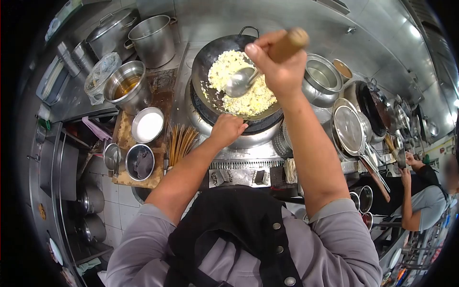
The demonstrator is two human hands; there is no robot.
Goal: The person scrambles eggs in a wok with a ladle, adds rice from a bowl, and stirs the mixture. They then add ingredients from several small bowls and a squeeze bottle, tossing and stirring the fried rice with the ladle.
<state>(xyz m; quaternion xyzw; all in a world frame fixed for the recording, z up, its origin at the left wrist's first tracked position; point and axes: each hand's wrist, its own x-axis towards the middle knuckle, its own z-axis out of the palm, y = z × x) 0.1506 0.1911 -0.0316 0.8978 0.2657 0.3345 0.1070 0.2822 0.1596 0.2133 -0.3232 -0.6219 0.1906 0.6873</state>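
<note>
Two hands are engaged. At left, a bowl of white powder (149, 126) sits on the tabletop (161, 101). The left hand (228, 130) is closed on the near rim of the wok (206, 60), which sits on the burner and is judged heavy and hot. The right hand (279, 64) is clenched round the wooden handle of the rigid ladle (239, 82), its bowl in loose, soft fried rice (248, 98).

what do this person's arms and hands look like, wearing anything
The left hand and the right hand are bare: no gloves or watch show. The forearms are bare too. Short grey sleeves end near the elbows, and a black apron with round metal buttons covers the chest.
</note>
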